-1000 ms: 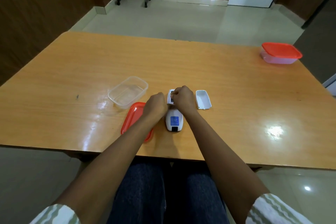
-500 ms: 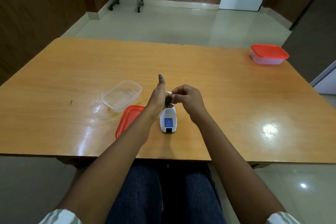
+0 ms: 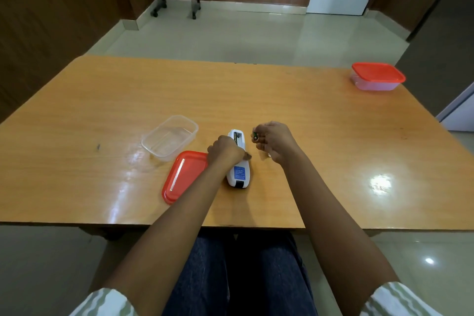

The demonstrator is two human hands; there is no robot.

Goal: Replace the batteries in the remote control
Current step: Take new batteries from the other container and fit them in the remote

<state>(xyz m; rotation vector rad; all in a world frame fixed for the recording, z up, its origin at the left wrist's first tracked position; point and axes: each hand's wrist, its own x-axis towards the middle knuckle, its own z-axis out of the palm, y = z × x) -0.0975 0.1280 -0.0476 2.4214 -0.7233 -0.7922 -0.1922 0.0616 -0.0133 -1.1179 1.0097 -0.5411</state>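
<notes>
A white remote control (image 3: 238, 173) with a blue label lies face down on the wooden table, its battery compartment open at the far end with one battery still inside. My left hand (image 3: 225, 152) rests on the remote's left side, fingers curled round it. My right hand (image 3: 273, 141) is raised just right of the remote and pinches a small dark battery (image 3: 255, 136) at its fingertips. The white battery cover is hidden behind my right hand.
An empty clear plastic container (image 3: 169, 137) stands left of the remote, its red lid (image 3: 183, 176) lying flat beside my left forearm. A closed container with a red lid (image 3: 377, 76) sits at the table's (image 3: 282, 100) far right corner.
My right hand drew a battery out of the compartment and moved right with it. My left hand dropped back down onto the remote's side. The camera view shifted slightly.
</notes>
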